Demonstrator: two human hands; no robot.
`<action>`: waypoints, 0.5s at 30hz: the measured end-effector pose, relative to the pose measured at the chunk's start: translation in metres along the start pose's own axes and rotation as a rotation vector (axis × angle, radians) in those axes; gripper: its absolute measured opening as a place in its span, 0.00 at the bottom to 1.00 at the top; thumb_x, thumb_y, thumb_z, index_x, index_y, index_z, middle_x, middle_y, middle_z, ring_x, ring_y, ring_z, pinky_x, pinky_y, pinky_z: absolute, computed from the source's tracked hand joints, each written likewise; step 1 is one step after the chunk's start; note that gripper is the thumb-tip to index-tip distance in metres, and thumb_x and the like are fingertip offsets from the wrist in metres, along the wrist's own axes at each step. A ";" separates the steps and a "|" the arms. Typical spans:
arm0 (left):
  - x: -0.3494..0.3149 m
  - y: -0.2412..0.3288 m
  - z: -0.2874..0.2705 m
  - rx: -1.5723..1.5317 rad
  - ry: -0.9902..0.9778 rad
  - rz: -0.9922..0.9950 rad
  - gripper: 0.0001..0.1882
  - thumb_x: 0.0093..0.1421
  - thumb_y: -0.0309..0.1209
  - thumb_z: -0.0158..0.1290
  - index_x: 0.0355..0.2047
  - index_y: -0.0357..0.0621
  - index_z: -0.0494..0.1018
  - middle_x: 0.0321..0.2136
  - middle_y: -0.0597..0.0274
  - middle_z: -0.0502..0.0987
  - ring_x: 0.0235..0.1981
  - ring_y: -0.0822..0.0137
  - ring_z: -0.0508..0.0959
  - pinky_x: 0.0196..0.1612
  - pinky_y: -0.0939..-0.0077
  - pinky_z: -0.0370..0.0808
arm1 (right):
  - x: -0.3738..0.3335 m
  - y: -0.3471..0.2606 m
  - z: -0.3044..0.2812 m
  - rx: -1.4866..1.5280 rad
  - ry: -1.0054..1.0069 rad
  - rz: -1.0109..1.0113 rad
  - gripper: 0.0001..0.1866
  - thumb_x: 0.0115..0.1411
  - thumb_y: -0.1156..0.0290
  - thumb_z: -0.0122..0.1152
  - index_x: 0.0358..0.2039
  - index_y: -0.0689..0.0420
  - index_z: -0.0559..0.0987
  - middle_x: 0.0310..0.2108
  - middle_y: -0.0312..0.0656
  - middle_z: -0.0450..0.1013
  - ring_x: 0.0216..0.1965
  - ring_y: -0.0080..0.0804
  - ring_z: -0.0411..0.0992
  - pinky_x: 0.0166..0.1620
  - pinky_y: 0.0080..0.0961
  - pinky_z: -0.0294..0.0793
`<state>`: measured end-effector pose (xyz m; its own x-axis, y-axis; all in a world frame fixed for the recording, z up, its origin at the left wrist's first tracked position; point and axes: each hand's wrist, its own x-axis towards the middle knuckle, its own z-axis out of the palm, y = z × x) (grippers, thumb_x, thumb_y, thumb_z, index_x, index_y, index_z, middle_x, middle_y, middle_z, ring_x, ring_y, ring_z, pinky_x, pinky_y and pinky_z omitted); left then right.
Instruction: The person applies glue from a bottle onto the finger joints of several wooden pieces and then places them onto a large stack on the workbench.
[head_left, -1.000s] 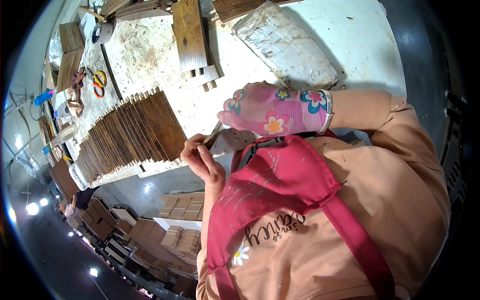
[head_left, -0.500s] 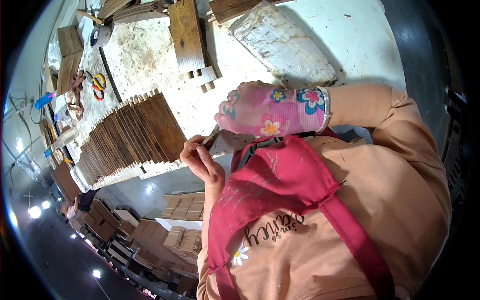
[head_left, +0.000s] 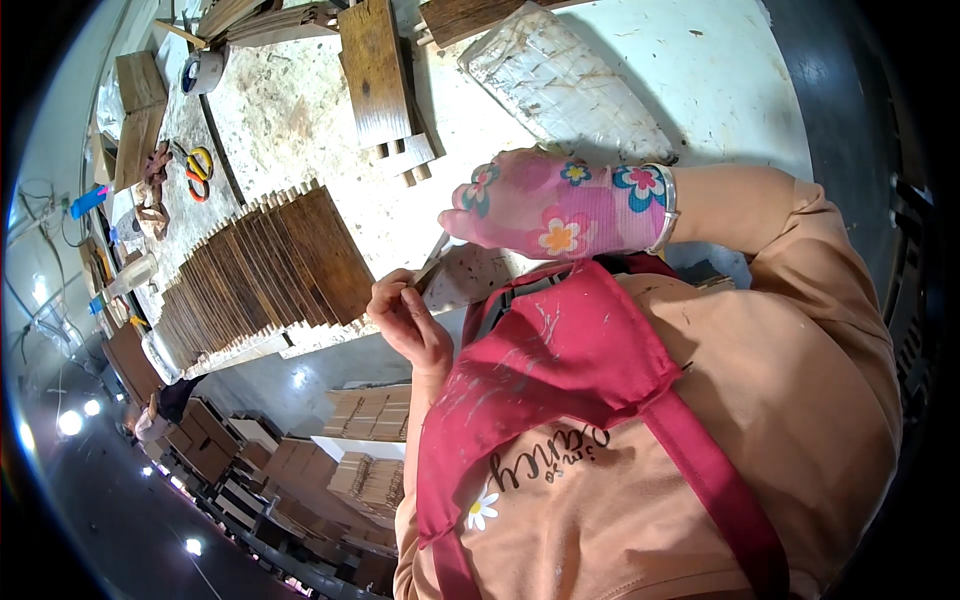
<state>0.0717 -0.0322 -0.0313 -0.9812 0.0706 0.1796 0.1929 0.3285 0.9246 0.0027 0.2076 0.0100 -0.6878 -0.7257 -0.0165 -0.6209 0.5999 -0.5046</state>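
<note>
My bare left hand point(head_left: 412, 322) is at the table's near edge, its fingers pinched on a small thin brownish piece point(head_left: 427, 273), too small to name. Just right of it and a little farther off is my right hand point(head_left: 540, 207), in a pink flowered glove. Its fingers are curled over; a thin pale edge shows between the two hands, and what the glove grips is hidden. Left of my bare hand stands a long row of dark wooden slats point(head_left: 265, 265), packed face to face with pale pegs at their ends.
Beyond my gloved hand lies a bundle in clear plastic wrap point(head_left: 565, 90). Stacked wooden boards point(head_left: 375, 70) lie at the far middle. Scissors with yellow and red handles point(head_left: 199, 172) and a tape roll point(head_left: 202, 73) are at the left. Cardboard stacks point(head_left: 370, 480) stand below the table.
My gloved right hand has shifted slightly right and toward me, widening the gap from my left hand. My left hand has moved a touch to the right, still pinching the small piece.
</note>
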 end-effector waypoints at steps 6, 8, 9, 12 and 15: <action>0.003 0.002 0.004 0.057 -0.055 0.076 0.05 0.66 0.21 0.41 0.42 0.38 0.59 0.39 0.50 0.70 0.37 0.67 0.68 0.42 0.76 0.67 | -0.011 0.007 0.008 0.089 0.035 -0.020 0.14 0.53 0.74 0.53 0.41 0.62 0.70 0.30 0.46 0.71 0.31 0.44 0.75 0.31 0.34 0.74; 0.002 -0.002 0.003 0.052 -0.054 0.080 0.05 0.66 0.21 0.41 0.42 0.38 0.59 0.38 0.50 0.70 0.36 0.67 0.69 0.42 0.76 0.67 | -0.010 0.009 0.012 0.131 0.066 -0.044 0.14 0.54 0.74 0.53 0.42 0.62 0.70 0.31 0.46 0.71 0.31 0.44 0.75 0.31 0.34 0.75; 0.002 -0.004 0.002 0.049 -0.055 0.083 0.05 0.66 0.21 0.41 0.42 0.38 0.59 0.38 0.50 0.71 0.36 0.67 0.69 0.42 0.77 0.67 | -0.009 0.009 0.013 0.109 0.064 -0.056 0.14 0.53 0.74 0.53 0.42 0.62 0.70 0.31 0.46 0.71 0.31 0.44 0.75 0.31 0.35 0.75; 0.003 0.001 0.005 0.087 -0.041 0.081 0.05 0.66 0.21 0.41 0.42 0.38 0.60 0.38 0.51 0.71 0.36 0.67 0.69 0.41 0.77 0.67 | -0.008 0.005 0.006 0.064 0.049 -0.059 0.14 0.53 0.74 0.54 0.41 0.62 0.71 0.31 0.46 0.72 0.32 0.44 0.75 0.31 0.35 0.75; 0.005 0.001 0.008 0.090 -0.042 0.091 0.04 0.66 0.20 0.41 0.41 0.37 0.60 0.38 0.51 0.71 0.36 0.68 0.69 0.41 0.77 0.67 | -0.006 0.000 0.001 0.039 0.003 -0.010 0.13 0.53 0.74 0.54 0.40 0.61 0.71 0.30 0.46 0.72 0.32 0.43 0.76 0.32 0.34 0.76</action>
<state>0.0671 -0.0239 -0.0318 -0.9589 0.1429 0.2453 0.2827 0.4019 0.8709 0.0073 0.2118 0.0090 -0.6824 -0.7309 -0.0086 -0.6130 0.5787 -0.5379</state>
